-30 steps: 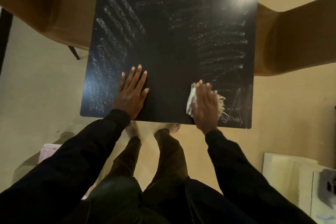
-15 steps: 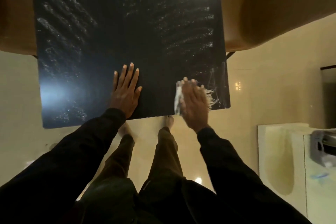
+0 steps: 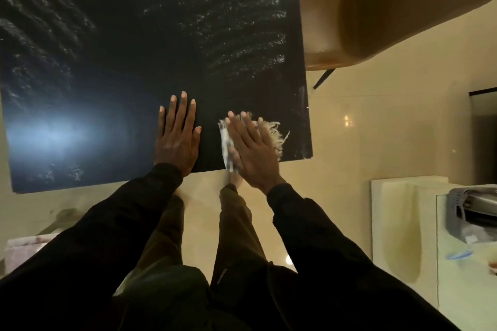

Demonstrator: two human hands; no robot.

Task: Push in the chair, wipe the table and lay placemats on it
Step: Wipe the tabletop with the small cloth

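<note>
The black table fills most of your view, its top streaked with drying wipe marks, and a tan chair sits tucked against its right edge. Your left hand lies flat near the front edge, fingers straight and spread, holding nothing, just bracing you. Your right hand presses a white frayed cloth flat on the table just beside it, fingers extended rather than curled, so the cloth is pinned under your palm, not gripped.

Watch the front edge: the cloth already hangs over it under your wrist, and a sweep toward you could drag it off onto the floor. Because you only press on it, a fast stroke may let it slide out or bunch up, leaving smears. The front right corner has white streaks, so it may get missed.

No placemats show anywhere. The table's far and left sides are cut off, as is most of the chair. Motion blur hides your right fingertips, and glare hides the front left surface.
</note>
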